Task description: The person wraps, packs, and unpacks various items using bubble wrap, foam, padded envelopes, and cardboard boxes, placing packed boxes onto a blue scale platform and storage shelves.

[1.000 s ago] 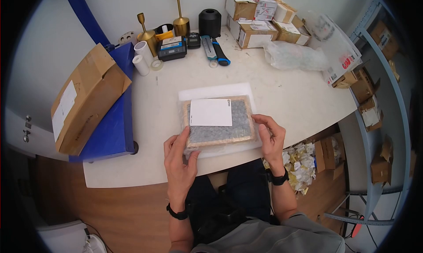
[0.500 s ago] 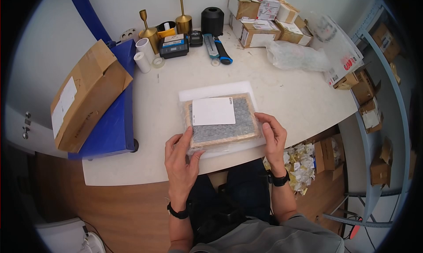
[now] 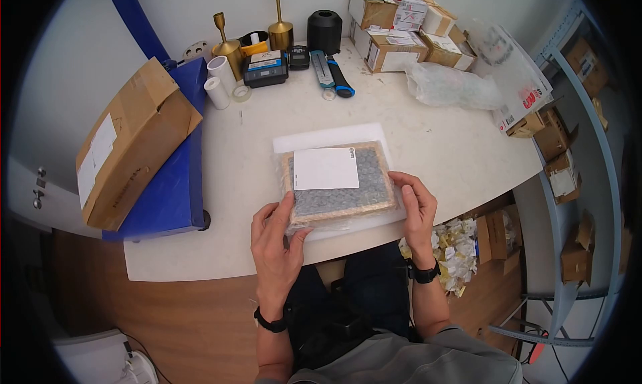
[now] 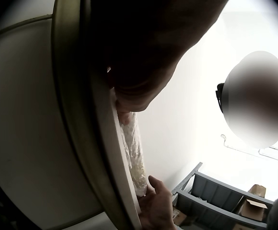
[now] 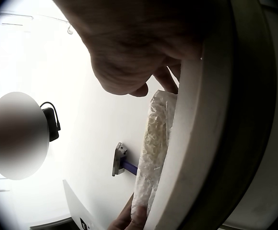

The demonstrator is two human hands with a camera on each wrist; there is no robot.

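Note:
A flat package [image 3: 344, 200] in clear bubble wrap, grey with tan edges and a white label [image 3: 326, 168] on top, lies on a white foam sheet [image 3: 328, 136] near the table's front edge. My left hand [image 3: 273, 247] rests at its front left corner, fingertips along the left side and thumb by the front edge. At the right side, my right hand [image 3: 418, 207] touches the wrap with its forefinger, the thumb held off it. In the right wrist view the package [image 5: 153, 139] shows edge-on, with fingers at both ends.
A large carton [image 3: 130, 143] leans on a blue stand [image 3: 180, 176] at left. Along the back are brass candlesticks [image 3: 281, 35], a black device [image 3: 265, 75], a knife [image 3: 341, 79] and stacked boxes [image 3: 394, 49]. Bubble wrap [image 3: 451, 86] lies back right; shelving [image 3: 588, 136] stands at far right.
The package has shifted slightly to the right on the foam, and the right hand has moved a little the same way. The head view has also shifted slightly.

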